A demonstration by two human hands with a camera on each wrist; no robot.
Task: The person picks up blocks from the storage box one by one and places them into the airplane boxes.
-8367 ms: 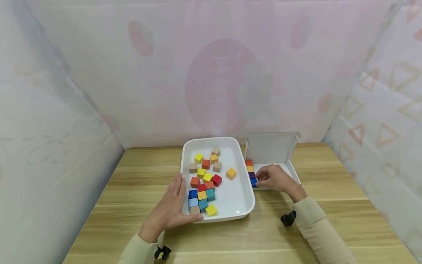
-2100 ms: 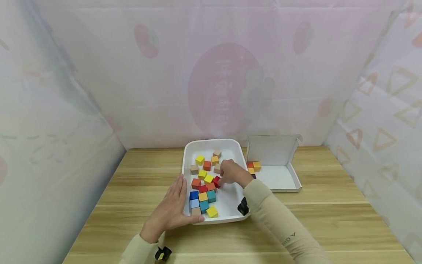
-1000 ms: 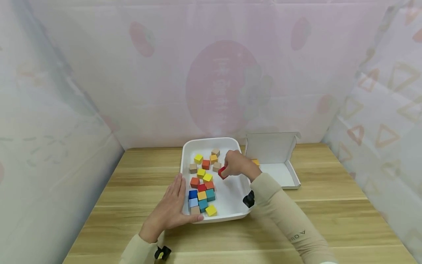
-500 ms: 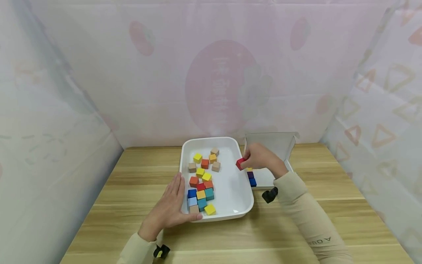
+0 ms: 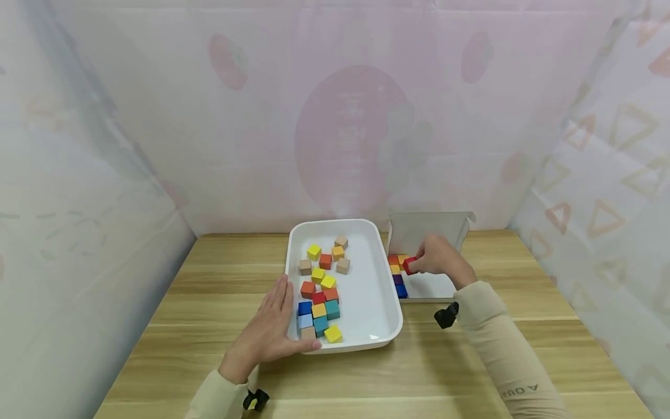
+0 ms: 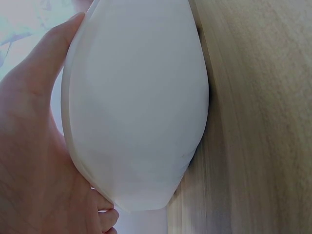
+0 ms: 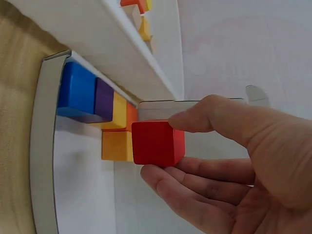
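Red cube (image 7: 157, 143): glossy, sharp-edged, pinched by right hand (image 5: 439, 263) fingers (image 7: 204, 119); left hand (image 5: 267, 331) flat

tray (image 5: 384, 326) on surface (image 5: 209, 326), left of box (image 5: 460, 279) | loose cubes (image 5: 319, 291) in tray | row of cubes (image 5: 398, 276) along box's left wall

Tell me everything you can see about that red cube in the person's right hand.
The red cube is a small block with flat matte faces and crisp edges, painted evenly and looking like wood. The right hand pinches it, thumb on one face and fingers on the opposite one. It sits roughly square inside the open white box, next to an orange cube beside the row along the box wall. Whether it rests on the floor is unclear.
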